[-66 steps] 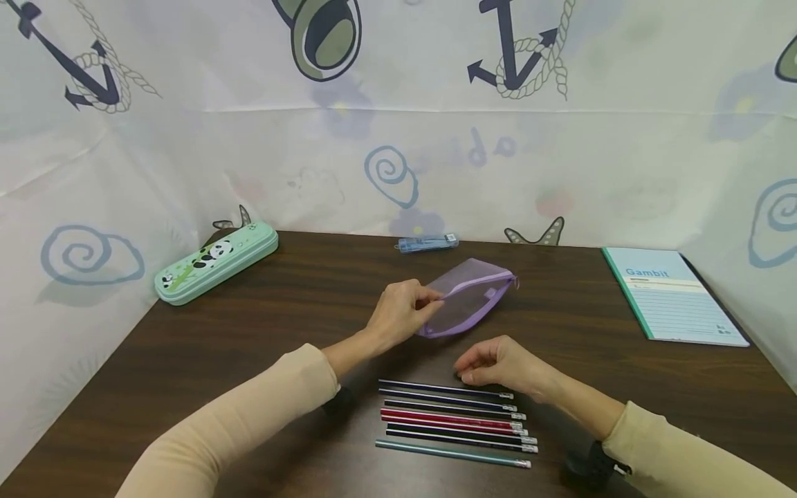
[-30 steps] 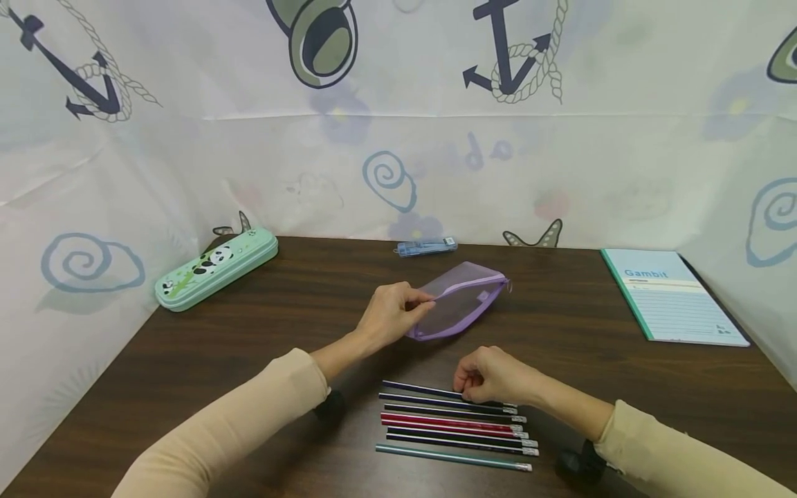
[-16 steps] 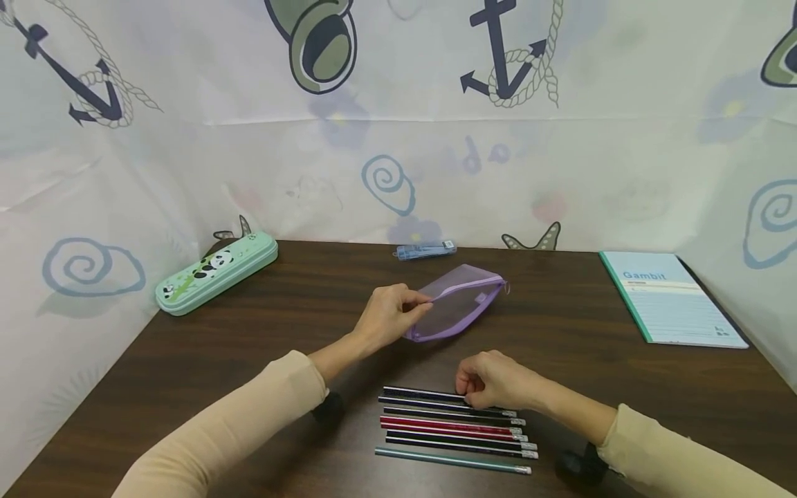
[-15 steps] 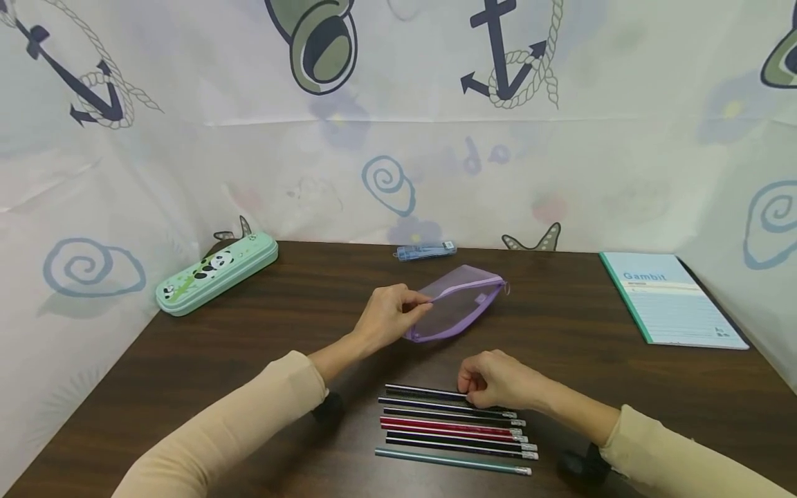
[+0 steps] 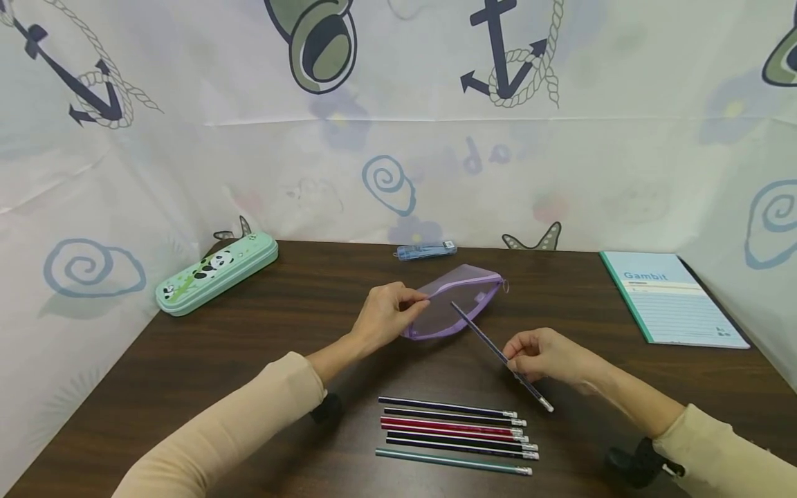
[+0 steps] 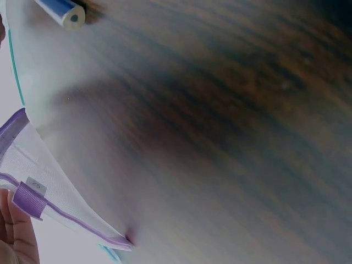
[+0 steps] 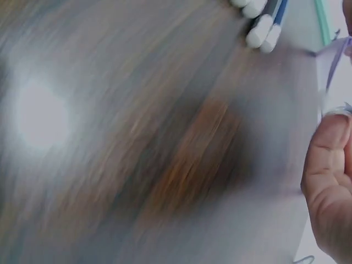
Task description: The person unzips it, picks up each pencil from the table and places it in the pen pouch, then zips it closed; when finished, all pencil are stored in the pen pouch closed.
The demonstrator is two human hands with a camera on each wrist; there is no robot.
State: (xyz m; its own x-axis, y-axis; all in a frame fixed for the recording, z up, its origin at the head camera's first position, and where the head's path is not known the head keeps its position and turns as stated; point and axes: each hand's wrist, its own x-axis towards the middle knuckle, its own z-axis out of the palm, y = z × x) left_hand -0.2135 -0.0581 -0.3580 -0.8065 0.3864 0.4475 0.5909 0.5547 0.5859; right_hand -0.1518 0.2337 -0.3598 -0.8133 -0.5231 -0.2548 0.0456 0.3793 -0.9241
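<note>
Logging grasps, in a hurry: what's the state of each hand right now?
Left hand: closed, pinching the purple pouch.
Right hand: closed, holding a dark pencil.

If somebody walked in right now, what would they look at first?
Probably the dark pencil, held slanted in the person's right grip and pointing at the open purple pouch that the left grip pinches. Closer to the person, the row of pencils stands out, with bright red in its middle. A mint-green panda case may catch the eye too, at the far left.
</note>
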